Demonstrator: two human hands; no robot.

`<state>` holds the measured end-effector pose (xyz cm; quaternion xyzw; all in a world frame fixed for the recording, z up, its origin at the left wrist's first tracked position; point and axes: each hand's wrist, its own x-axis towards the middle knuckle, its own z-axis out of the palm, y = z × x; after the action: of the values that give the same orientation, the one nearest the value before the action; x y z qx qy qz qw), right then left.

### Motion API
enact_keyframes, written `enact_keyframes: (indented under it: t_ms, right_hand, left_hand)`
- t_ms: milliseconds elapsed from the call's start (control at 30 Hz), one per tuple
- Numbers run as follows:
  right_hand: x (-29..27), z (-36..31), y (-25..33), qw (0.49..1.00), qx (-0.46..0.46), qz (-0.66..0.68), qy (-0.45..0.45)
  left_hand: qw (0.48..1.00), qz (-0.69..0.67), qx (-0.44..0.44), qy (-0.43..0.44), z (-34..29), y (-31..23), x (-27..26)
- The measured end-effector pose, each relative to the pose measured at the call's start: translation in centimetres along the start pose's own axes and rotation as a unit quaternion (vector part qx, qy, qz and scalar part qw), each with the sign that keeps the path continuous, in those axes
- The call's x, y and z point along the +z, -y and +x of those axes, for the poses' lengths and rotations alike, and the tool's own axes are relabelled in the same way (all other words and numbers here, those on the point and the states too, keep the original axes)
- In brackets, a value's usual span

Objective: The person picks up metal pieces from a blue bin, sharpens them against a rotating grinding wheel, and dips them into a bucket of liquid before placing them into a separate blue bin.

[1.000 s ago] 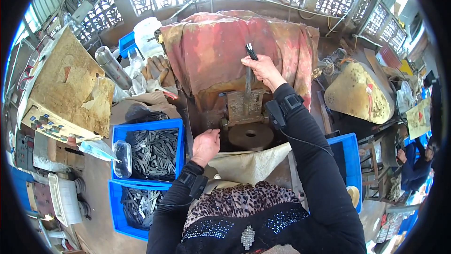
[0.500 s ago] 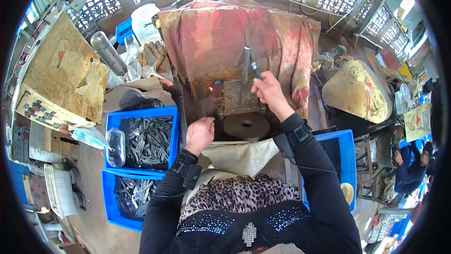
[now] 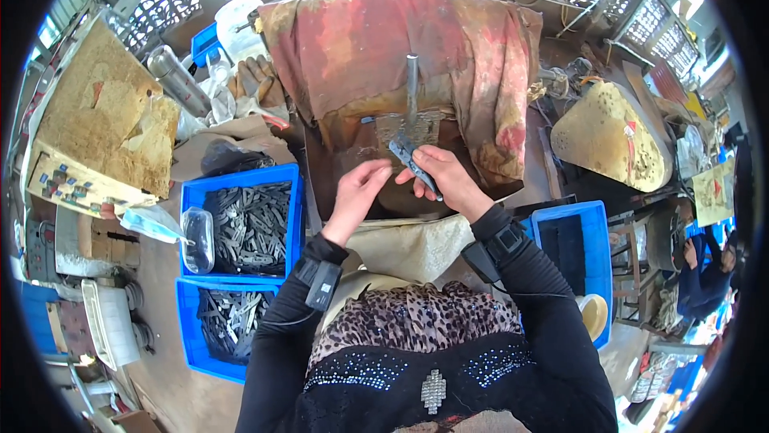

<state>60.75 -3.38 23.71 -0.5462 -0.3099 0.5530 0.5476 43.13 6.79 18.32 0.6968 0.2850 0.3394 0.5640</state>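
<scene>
My right hand (image 3: 450, 178) grips a long, flat dark-grey metal piece (image 3: 403, 156), which slants up and left out of the fingers. To its left is my left hand (image 3: 360, 193), with thumb and fingertips pressed together close to the piece. Whether anything is in that pinch is too small to tell. Just beyond the hands stands an upright metal tube (image 3: 412, 84) beside a worn metal block (image 3: 387, 130), in the front opening of a machine draped with stained red-brown cloth (image 3: 360, 48). The hands hide part of this opening.
At left, two blue bins (image 3: 299, 217) (image 3: 183, 321) hold dark flat metal pieces (image 3: 252, 229). Another blue bin (image 3: 602, 261) stands at right. A control box (image 3: 96, 112) and a steel flask (image 3: 178, 79) sit at far left. A person (image 3: 705, 273) is at far right.
My right hand has come down toward me from beside the upright tube, bringing the metal piece. My left hand has moved up and right toward it. An orange glow in the opening is gone.
</scene>
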Motion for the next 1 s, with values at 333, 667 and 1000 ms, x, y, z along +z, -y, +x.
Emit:
enact_keyframes:
  t_ms: [333, 667, 1000]
  right_hand:
    - [2.2, -1.6, -0.9, 0.992, 0.070, 0.068, 0.084]
    - [4.5, -1.4, -2.4, 0.970, 0.100, -0.120, 0.185]
    - [3.9, 0.5, 0.8, 0.973, -0.032, -0.222, 0.052]
  left_hand:
    - [0.974, -0.177, -0.093, 0.108, -1.4, -0.9, -0.9]
    - [0.991, -0.102, -0.073, 0.049, -5.9, -0.2, -4.5]
    - [0.961, -0.011, -0.052, -0.272, -12.2, 2.1, -17.4]
